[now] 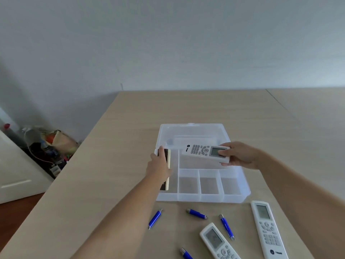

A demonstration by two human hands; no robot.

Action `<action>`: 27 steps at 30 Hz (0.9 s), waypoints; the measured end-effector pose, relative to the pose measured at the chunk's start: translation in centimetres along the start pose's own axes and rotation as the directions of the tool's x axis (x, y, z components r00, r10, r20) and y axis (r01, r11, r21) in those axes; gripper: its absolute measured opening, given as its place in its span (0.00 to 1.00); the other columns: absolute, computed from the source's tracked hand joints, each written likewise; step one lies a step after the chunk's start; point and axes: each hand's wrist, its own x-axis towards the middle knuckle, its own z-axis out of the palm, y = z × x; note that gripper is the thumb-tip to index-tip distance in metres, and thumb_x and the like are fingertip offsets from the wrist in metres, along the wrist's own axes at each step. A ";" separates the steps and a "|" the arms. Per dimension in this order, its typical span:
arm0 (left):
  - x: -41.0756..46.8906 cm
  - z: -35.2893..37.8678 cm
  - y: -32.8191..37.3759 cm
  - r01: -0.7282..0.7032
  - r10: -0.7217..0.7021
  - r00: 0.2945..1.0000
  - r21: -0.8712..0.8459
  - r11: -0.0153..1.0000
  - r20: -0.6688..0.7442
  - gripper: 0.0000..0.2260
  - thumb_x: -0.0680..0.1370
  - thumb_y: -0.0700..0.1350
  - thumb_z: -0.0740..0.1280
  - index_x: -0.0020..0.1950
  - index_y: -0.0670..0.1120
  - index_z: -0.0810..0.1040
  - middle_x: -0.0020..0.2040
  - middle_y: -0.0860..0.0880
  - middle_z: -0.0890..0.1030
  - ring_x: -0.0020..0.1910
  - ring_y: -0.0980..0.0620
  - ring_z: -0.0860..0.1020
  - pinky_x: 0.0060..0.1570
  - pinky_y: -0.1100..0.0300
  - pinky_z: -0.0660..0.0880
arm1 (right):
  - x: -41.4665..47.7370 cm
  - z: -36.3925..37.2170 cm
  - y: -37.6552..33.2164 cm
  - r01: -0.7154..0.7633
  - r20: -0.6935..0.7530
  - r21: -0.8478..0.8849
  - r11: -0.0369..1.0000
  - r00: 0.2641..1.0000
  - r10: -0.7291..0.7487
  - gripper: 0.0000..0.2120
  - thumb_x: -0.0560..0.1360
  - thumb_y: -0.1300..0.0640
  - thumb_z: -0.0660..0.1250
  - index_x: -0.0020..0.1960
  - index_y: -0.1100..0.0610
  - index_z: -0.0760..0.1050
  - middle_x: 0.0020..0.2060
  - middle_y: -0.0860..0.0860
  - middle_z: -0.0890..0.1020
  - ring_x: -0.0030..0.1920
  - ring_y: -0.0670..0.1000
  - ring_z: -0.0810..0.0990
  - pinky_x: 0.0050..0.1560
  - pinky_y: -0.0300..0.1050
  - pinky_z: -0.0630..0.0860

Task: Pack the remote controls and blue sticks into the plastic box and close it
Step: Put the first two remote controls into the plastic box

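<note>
A clear plastic box [237, 198] lies open on the table, its lid [192, 129] folded back. My right hand [240, 156] grips a white remote [203, 151] by its screen end, holding it over the box's large rear compartment. My left hand [158, 165] holds a dark, cream-edged remote [166, 156] on its side in the long left compartment. In front of the box lie two more white remotes [217, 242] [267, 230] and several blue sticks [155, 218] [197, 214] [226, 227] [185, 254].
The box's three small front compartments [209, 185] hold nothing. The wooden table [115, 146] ends at a left edge, beyond which clutter [54, 144] and a white cabinet [16, 174] sit on the floor. A wall stands behind the table.
</note>
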 end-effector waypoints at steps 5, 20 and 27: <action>1.5 3.0 0.0 0.002 -0.029 0.994 0.249 0.968 0.102 0.39 0.74 0.43 0.68 0.78 0.48 0.47 0.65 0.40 0.67 0.55 0.41 0.77 0.49 0.54 0.75 | 3.4 -0.3 3.0 0.057 -0.176 0.048 0.997 0.983 -0.048 0.12 0.79 0.66 0.60 0.61 0.64 0.73 0.48 0.57 0.79 0.47 0.53 0.78 0.39 0.40 0.83; 5.3 4.4 0.7 0.016 -0.170 0.951 0.505 0.863 0.260 0.35 0.72 0.45 0.73 0.75 0.43 0.62 0.71 0.44 0.62 0.66 0.45 0.69 0.59 0.58 0.72 | 6.4 -0.9 7.2 -0.002 -0.158 0.074 0.997 0.987 0.014 0.07 0.79 0.64 0.61 0.53 0.57 0.76 0.49 0.57 0.78 0.48 0.54 0.75 0.43 0.44 0.76; 5.1 4.0 0.4 -0.093 -0.052 0.963 0.512 0.854 0.263 0.32 0.71 0.46 0.74 0.71 0.40 0.67 0.69 0.44 0.67 0.65 0.44 0.71 0.60 0.56 0.71 | 6.4 -1.3 6.1 -0.069 -0.127 -0.042 0.997 0.990 0.063 0.09 0.79 0.64 0.60 0.57 0.60 0.75 0.46 0.57 0.78 0.39 0.51 0.76 0.34 0.41 0.77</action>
